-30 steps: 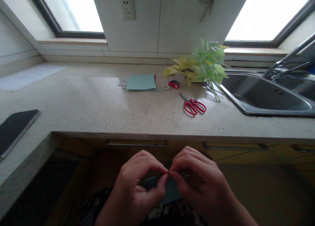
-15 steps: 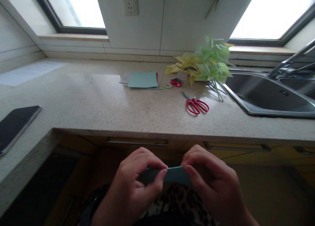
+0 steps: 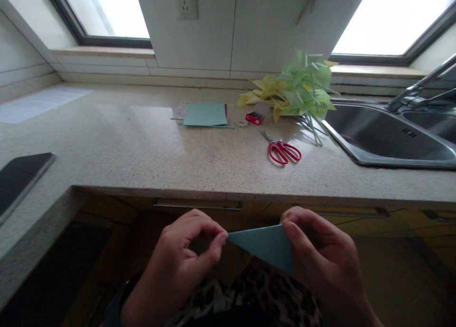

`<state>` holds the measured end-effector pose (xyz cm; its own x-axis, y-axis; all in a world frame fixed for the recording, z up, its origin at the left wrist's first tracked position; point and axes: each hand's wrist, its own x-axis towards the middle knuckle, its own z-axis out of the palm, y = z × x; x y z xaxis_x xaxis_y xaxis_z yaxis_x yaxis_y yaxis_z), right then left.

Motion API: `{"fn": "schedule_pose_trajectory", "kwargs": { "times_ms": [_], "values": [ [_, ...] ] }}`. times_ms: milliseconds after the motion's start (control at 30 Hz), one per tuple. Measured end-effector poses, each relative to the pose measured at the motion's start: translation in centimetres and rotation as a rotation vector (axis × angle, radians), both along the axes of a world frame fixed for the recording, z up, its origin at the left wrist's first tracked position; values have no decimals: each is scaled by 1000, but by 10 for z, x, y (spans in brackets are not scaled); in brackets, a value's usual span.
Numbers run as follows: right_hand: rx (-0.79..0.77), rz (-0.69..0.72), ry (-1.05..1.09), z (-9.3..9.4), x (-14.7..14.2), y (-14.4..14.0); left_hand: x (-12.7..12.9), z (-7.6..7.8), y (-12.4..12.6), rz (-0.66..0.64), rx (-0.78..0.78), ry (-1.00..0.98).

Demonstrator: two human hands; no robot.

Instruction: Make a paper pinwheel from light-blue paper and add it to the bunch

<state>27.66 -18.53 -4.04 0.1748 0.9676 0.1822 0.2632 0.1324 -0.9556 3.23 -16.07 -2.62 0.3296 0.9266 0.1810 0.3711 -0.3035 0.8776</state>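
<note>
Paper [image 3: 265, 244], a teal sheet folded into a triangle, sits low in the middle of the frame, held in the air below the counter [image 3: 142, 160] edge and above a patterned lap.

Going left to right: a dark slab [image 3: 19, 175] lies at the far left of the counter. My left hand [image 3: 178, 265] pinches the triangle's sharp left tip, thumb and forefinger closed narrow on it. My right hand [image 3: 320, 255] grips the wide right side, thumb on the face and the other fingers behind. Further up, at mid frame, a teal sheet [image 3: 204, 114] lies flat on the counter, then a small red box [image 3: 254, 118], red scissors [image 3: 283, 151] and a heap of yellow and green paper pinwheels [image 3: 299, 89] just beside the sink [image 3: 384, 137] at the right.

I judge the step in hand to be a fold: the sheet is already doubled into a triangle and both hands are pulling it taut. The next move, as I read it, calls for running a thumb along the folded edge to sharpen the crease while the left tip stays pinched, so the layers do not slip.
</note>
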Motion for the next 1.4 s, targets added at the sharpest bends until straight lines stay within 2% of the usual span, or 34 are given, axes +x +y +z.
{"fn": "schedule_pose_trajectory", "kwargs": {
  "times_ms": [167, 367, 567, 633, 733, 833, 933, 1033, 1267, 1400],
  "values": [
    [-109, -1, 97, -6, -1, 0, -9, -3, 2, 17, -106, 0],
    [-190, -7, 176, -7, -7, 4, -15, -2, 2, 29, -94, -14],
    [-242, -163, 376, -15, 6, 7, -31, -6, 7, 203, -177, -53],
    [-258, -172, 459, -16, 6, 8, -26, -7, 5, 158, -235, -127],
    [-320, -190, 594, -17, -3, 8, -7, -7, -1, 92, -341, -307],
    [-362, -207, 617, -17, -15, 7, 16, -7, -6, -2, -502, -531],
    [-381, -178, 596, -17, -24, 5, 28, -7, -6, 120, -533, -589],
    [-381, -141, 575, -13, -27, 4, 29, -8, -3, 236, -512, -569],
    [-384, -20, 609, -17, -31, 3, 20, -12, -3, 270, -480, -547],
    [-345, 15, 567, -24, -35, 0, 18, -18, -7, 275, -523, -623]
  ]
}}
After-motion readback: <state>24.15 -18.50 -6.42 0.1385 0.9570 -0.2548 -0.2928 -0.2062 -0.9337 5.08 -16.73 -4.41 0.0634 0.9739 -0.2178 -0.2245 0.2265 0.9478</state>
